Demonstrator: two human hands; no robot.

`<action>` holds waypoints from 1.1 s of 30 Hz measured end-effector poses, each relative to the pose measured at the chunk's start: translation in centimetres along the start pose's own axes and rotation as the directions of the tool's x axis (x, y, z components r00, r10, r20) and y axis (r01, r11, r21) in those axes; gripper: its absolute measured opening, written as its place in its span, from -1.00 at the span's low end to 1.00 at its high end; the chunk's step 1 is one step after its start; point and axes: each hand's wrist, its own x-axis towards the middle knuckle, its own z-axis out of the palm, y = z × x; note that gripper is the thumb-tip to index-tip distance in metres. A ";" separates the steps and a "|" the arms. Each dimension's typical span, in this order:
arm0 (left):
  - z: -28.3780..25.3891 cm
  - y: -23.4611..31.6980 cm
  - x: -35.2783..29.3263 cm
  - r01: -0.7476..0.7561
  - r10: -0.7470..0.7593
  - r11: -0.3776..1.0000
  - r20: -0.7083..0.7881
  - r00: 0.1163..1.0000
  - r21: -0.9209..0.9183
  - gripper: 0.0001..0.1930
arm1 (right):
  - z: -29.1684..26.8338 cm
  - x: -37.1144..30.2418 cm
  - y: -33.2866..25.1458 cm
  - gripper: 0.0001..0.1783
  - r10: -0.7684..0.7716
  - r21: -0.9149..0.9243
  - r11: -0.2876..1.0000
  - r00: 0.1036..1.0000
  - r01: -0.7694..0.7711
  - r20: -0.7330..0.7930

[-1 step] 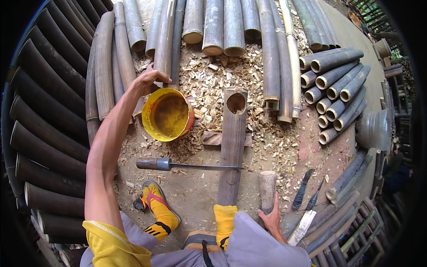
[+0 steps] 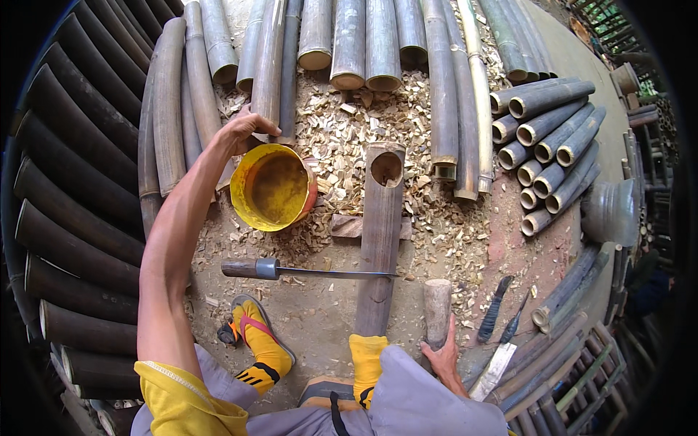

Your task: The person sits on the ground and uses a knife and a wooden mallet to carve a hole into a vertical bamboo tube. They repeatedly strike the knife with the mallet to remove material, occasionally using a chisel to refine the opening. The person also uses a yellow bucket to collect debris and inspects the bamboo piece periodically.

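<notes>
My left hand [image 2: 251,131] grips the near end of a long bamboo pole [image 2: 267,69]; some of its fingers are hidden. Just below that hand stands a yellow bucket [image 2: 243,207] with murky liquid inside. My right hand [image 2: 442,356] is wrapped round the lower part of a short wooden mallet [image 2: 438,309], held upright beside my knee. Between my arms lies a bamboo tube [image 2: 379,229] with a hole cut near its far end, which rests by a wood block [image 2: 347,226]. Across this tube lies the blade of a machete [image 2: 251,268], handle to the left.
Bamboo poles [image 2: 349,43] line the back, and dark bamboo pieces [image 2: 80,276] are stacked at left. Pale wood chips [image 2: 334,123] litter the ground. A pile of short tubes [image 2: 552,138] sits at right. A dark-handled tool [image 2: 494,309] and a knife [image 2: 502,363] lie right of the mallet.
</notes>
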 end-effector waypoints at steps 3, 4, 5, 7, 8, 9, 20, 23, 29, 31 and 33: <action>0.3 0.6 1.7 0.095 -0.095 0.985 0.010 0.995 -0.143 -0.79 | 0.1 0.1 -0.2 0.21 0.026 0.014 1.000 1.000 -0.026 0.014; 0.7 0.9 2.2 0.096 -0.099 0.978 -0.006 0.995 -0.188 -0.78 | 0.1 0.1 0.1 0.21 0.027 0.006 1.000 1.000 -0.027 0.012; 1.5 2.0 2.3 0.153 -0.158 0.978 -0.026 0.987 -0.140 -0.91 | 0.0 0.0 0.5 0.21 0.036 -0.002 0.999 0.999 -0.036 0.005; 1.8 3.1 3.2 0.055 -0.079 0.980 -0.117 0.990 -0.192 -0.87 | -0.2 0.1 0.4 0.21 0.006 -0.047 0.999 1.000 -0.007 -0.010; 0.6 3.6 4.1 0.007 -0.046 0.977 -0.176 0.983 -0.215 -0.87 | -0.2 0.4 0.3 0.21 -0.023 -0.069 0.997 1.000 0.023 -0.004; -0.6 3.7 4.6 -0.083 0.061 0.981 -0.125 0.990 -0.178 -0.76 | -0.1 0.7 0.3 0.20 -0.015 -0.041 0.999 1.000 0.015 0.008; -1.4 -1.2 -9.8 -0.249 0.171 0.694 0.182 0.968 0.675 -0.13 | 0.7 0.8 1.1 0.19 0.008 0.062 0.998 1.000 -0.008 -0.001; -2.2 -3.5 -10.7 -0.254 0.349 0.591 0.041 0.936 0.766 -0.54 | 0.9 0.9 1.9 0.20 -0.022 0.050 0.998 1.000 0.022 -0.007; -2.6 -5.2 -7.9 -0.300 0.588 0.516 -0.077 0.805 0.802 -0.76 | 0.4 0.9 0.5 0.22 0.003 0.030 1.000 1.000 -0.004 0.023; -2.3 -4.6 -6.7 -0.324 0.614 0.533 -0.093 0.784 0.782 -0.77 | 0.4 0.9 0.6 0.23 0.005 0.015 1.000 1.000 -0.005 0.013; -2.3 -3.7 -5.6 -0.299 0.610 0.504 -0.090 0.787 0.810 -0.77 | 0.4 0.8 0.9 0.23 0.006 0.004 1.000 1.000 -0.006 0.006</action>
